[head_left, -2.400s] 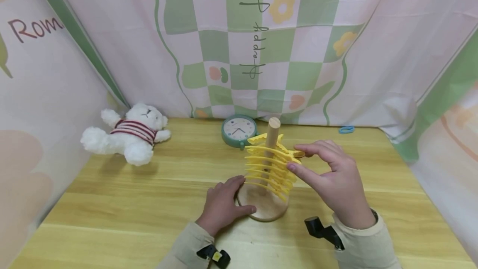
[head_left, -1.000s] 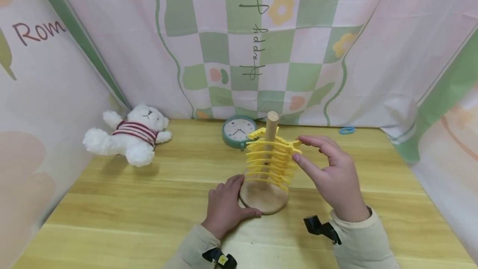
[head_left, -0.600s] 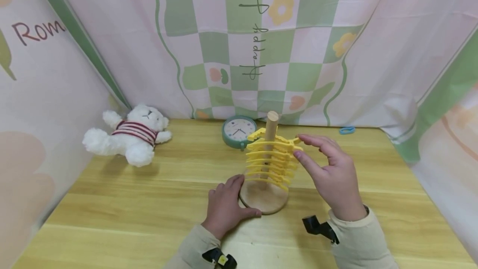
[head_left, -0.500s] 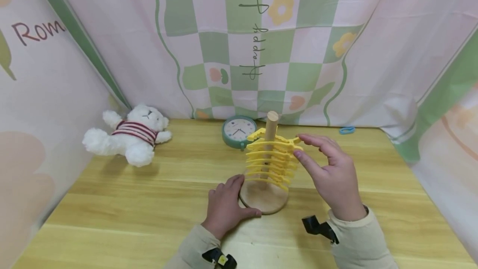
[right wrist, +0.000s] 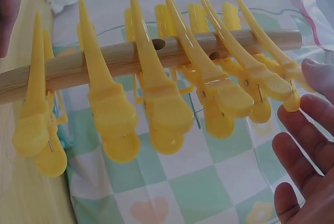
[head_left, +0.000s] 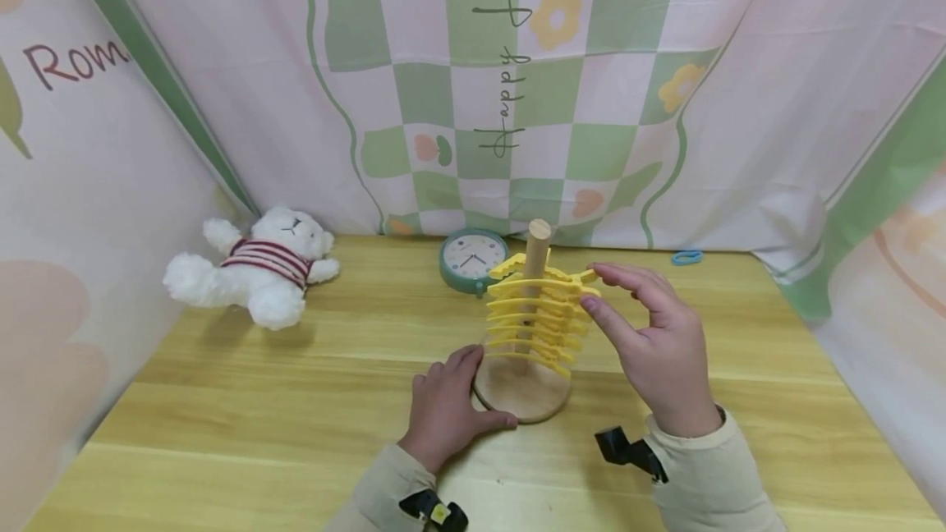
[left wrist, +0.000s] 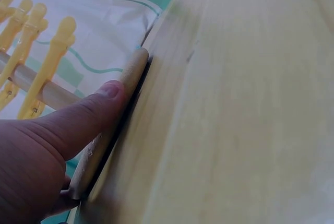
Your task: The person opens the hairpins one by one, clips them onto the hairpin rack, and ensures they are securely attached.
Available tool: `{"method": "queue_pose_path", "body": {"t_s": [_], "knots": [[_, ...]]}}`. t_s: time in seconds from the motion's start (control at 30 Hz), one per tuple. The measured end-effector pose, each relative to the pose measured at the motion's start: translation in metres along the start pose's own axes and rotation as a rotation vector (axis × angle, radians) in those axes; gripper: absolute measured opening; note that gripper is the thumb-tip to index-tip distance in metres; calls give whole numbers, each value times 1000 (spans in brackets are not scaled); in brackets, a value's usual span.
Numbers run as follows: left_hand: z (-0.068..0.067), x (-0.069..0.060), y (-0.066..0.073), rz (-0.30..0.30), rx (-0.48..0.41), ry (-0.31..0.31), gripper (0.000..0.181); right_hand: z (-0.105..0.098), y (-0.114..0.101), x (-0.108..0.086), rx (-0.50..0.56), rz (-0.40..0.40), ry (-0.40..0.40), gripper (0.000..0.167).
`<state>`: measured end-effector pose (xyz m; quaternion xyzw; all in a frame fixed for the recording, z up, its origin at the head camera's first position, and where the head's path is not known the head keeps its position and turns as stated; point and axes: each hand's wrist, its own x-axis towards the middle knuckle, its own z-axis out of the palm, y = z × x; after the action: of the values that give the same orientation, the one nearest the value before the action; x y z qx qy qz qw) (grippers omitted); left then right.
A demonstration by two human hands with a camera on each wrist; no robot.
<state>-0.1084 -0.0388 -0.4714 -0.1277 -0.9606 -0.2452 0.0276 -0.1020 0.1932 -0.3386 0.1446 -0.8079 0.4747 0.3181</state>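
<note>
An upright wooden dowel (head_left: 538,249) rises from a round wooden base (head_left: 523,392) on the table. Several yellow alligator hair clips (right wrist: 162,88) are clamped across the dowel, one above another. My left hand (head_left: 447,409) grips the near left rim of the base, its thumb on top, as the left wrist view also shows. With thumb and index finger my right hand (head_left: 661,343) pinches the handle end of the topmost clip (right wrist: 271,46), whose jaws are around the dowel. The other right fingers are loosely bent and hold nothing.
Behind the stand lies a round green clock (head_left: 473,259). A white plush toy (head_left: 269,265) in a striped shirt sits at the back left. A small blue loop (head_left: 686,258) lies at the back right. Printed curtain (head_left: 488,105) bounds the table.
Since the oldest frame, the stand has shifted slightly away from me with my left hand on it, and the topmost clip sits more level. In the last half second almost nothing has moved.
</note>
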Motion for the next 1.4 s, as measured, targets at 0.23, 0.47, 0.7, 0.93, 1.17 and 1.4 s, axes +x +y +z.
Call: {"method": "queue_pose_path", "body": {"t_s": [0.23,0.47,0.7,0.93,1.17,1.4], "knots": [[-2,-1,1,8,-5,9,109,0,-2,0,19,-5,5,37],[-3,-2,2,11,-10,9,108,-1,-1,0,13,-6,-4,39],[-3,-1,2,8,-16,3,108,-3,1,0,-1,6,-39,43],[-2,-1,1,3,-23,1,108,-6,2,-1,-35,51,-82,40],[-1,-2,0,12,-12,13,108,-1,3,-1,13,-14,-17,38],[-1,-1,1,10,-16,10,108,2,1,-3,93,-94,26,38]]}}
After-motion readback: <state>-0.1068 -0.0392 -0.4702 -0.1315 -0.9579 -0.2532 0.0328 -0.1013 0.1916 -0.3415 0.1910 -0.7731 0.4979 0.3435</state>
